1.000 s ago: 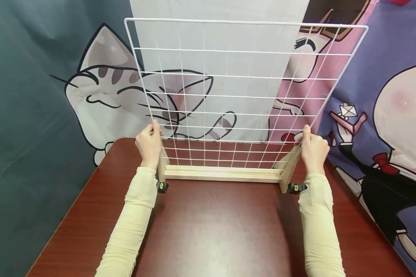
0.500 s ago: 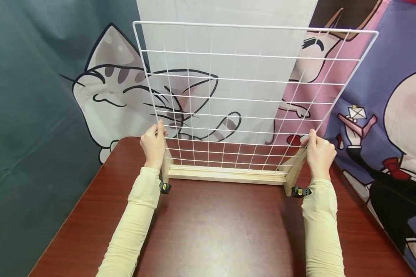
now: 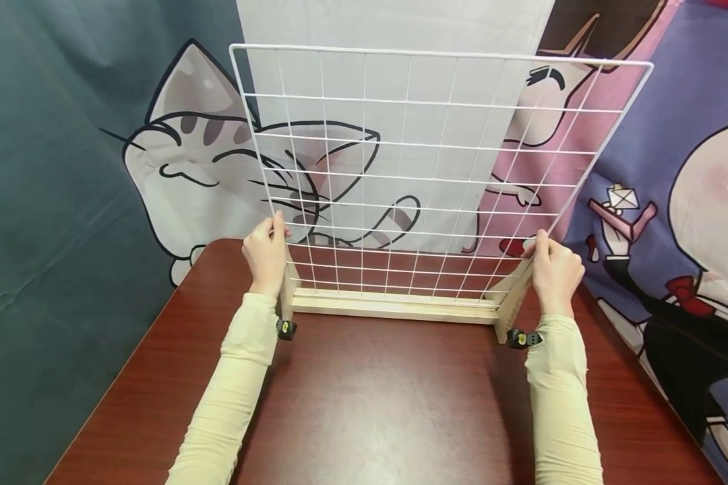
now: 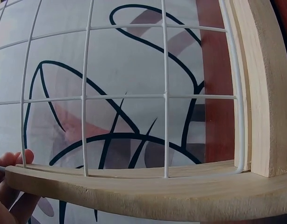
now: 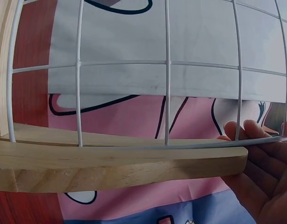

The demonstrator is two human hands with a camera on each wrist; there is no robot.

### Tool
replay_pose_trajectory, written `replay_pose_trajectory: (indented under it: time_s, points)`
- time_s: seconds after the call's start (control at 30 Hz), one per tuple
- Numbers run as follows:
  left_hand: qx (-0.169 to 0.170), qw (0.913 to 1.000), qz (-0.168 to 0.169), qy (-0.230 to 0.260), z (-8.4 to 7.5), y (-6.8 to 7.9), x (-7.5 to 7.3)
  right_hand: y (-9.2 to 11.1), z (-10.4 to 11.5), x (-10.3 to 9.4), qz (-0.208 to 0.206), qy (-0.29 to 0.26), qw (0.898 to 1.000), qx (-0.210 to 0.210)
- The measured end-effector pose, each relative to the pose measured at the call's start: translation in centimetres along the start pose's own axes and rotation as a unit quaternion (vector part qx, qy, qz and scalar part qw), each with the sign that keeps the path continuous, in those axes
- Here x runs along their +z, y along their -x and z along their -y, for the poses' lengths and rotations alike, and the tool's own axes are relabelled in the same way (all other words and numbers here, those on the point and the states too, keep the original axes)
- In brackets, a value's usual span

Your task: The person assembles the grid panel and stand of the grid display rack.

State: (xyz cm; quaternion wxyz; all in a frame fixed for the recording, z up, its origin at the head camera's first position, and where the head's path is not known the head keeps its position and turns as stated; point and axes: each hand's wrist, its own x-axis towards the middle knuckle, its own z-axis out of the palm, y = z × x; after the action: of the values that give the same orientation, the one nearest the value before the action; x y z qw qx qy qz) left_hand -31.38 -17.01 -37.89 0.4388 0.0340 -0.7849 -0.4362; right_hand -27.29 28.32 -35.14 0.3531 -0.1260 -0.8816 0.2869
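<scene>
A white wire grid panel [image 3: 386,141] stands in a pale wooden stand [image 3: 394,309] on the table. The stand has a low crossbar and a side board at each end. My left hand [image 3: 267,257] grips the panel's left edge near the top of the left side board [image 4: 134,198]. On the opposite edge, my right hand [image 3: 555,273] holds the wire frame by the tip of the right side board [image 5: 120,168]. In the right wrist view, its fingertips [image 5: 252,128] curl around the frame. The panel's lower wire edge lies close against the crossbar.
The reddish-brown table [image 3: 364,391] extends in front of the stand and to both sides. Behind it hangs a printed cloth [image 3: 188,188] with cartoon cats, and a purple printed cloth [image 3: 661,222] hangs at the right.
The panel's top edge sits slightly lower in the head view, while its bottom stays at the crossbar. Both hands keep their grip. The head view has shifted a little.
</scene>
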Motion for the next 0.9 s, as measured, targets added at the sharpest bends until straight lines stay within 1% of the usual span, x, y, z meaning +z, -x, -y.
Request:
replay_pose_trajectory:
  time_s: [0.3, 0.53, 0.73, 0.9]
  points:
    - [0.009, 1.0000, 0.001, -0.002, 0.31, 0.05, -0.03, 0.24, -0.04, 0.15, 0.006, 0.011, 1.000, 0.004]
    - [0.017, 0.9998, -0.008, -0.006, 0.26, 0.12, 0.02, 0.19, 0.30, 0.23, -0.009, 0.005, 1.000, 0.004]
    - [0.016, 0.9998, -0.006, -0.005, 0.36, 0.15, 0.17, 0.30, 0.24, 0.37, -0.021, 0.005, 1.000, 0.008]
    - [0.016, 0.9999, -0.004, -0.003, 0.43, 0.17, 0.16, 0.37, 0.08, 0.51, -0.021, 0.004, 1.000, 0.008]
